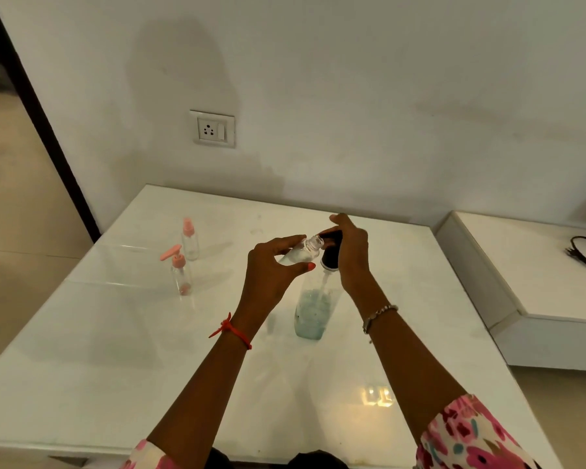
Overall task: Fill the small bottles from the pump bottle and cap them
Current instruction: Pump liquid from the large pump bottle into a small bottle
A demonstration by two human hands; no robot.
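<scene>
Head view shows your left hand [271, 269] pinching a small clear bottle [303, 250] between thumb and fingers, tilted, its open neck just beside the black pump head [330, 255]. Your right hand [351, 252] curls over that pump head from above. The pump bottle [313, 306] stands upright on the white table [115, 350], with bluish liquid in its lower part. Left of it stand 2 more: a pink spray-top bottle [190, 243] and, nearer you, a pink pump-top bottle [180, 275].
</scene>
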